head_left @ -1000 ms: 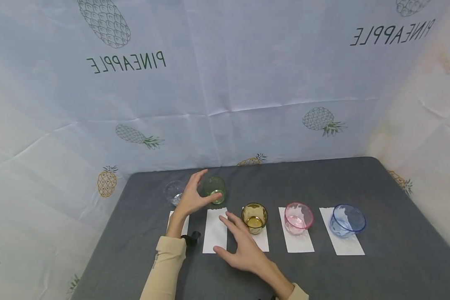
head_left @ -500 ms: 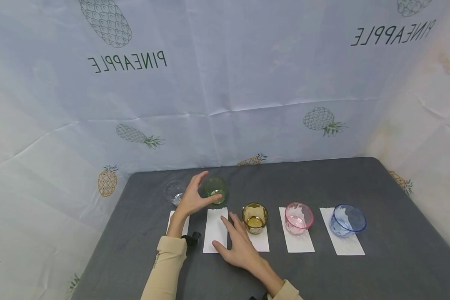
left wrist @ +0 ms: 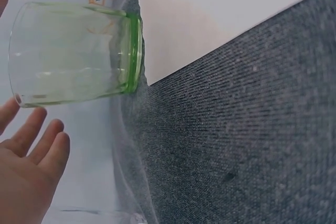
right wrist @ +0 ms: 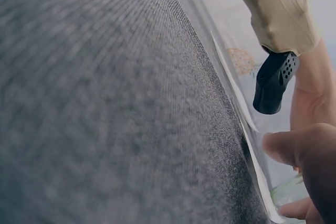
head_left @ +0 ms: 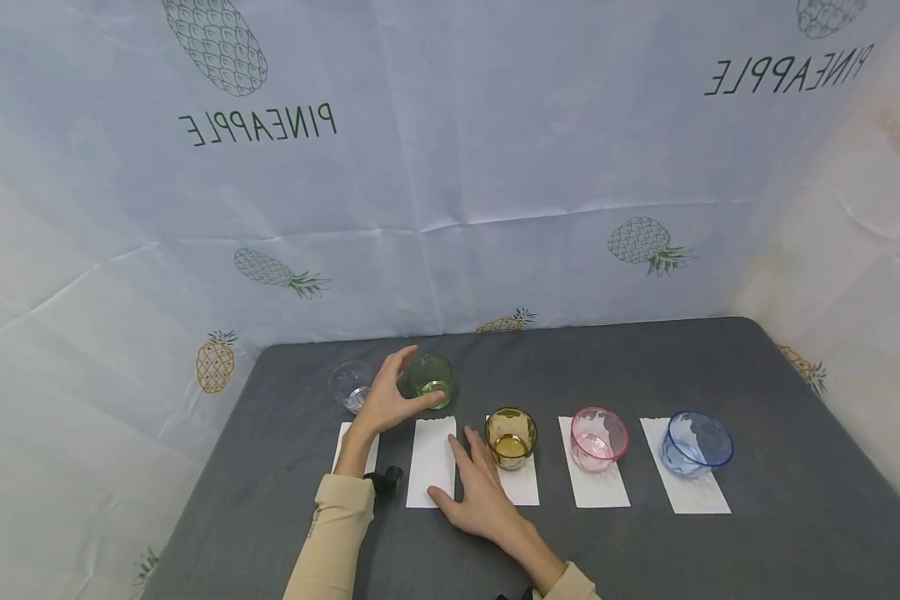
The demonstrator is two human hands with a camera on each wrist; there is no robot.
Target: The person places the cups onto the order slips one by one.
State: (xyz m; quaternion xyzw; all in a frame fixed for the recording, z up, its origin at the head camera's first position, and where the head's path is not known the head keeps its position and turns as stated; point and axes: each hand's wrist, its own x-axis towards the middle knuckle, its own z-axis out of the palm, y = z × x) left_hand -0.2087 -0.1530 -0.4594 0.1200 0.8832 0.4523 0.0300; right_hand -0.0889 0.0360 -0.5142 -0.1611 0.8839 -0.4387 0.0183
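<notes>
My left hand [head_left: 387, 402] is beside the green glass [head_left: 433, 373], thumb and fingers spread around its near and left sides. In the left wrist view the glass [left wrist: 73, 53] stands on the dark cloth, fingertips close to its rim; whether they touch it I cannot tell. A clear glass [head_left: 347, 382] stands left of that hand, partly hidden by it. Fingers apart, my right hand [head_left: 482, 493] hovers low between a bare white paper strip [head_left: 429, 467] and the amber glass [head_left: 511, 433], holding nothing. The amber glass stands on another strip [head_left: 523, 490].
Further right, a pink glass [head_left: 598, 437] and a blue glass [head_left: 696, 446] each stand on white strips. One more strip [head_left: 372, 457] lies under the left forearm. Behind the grey tabletop [head_left: 570, 367] hangs a pineapple-print curtain [head_left: 450, 167].
My right hand has shifted slightly left and its fingers have turned a little more upright. The left hand stays almost still beside the green glass. No glass has moved.
</notes>
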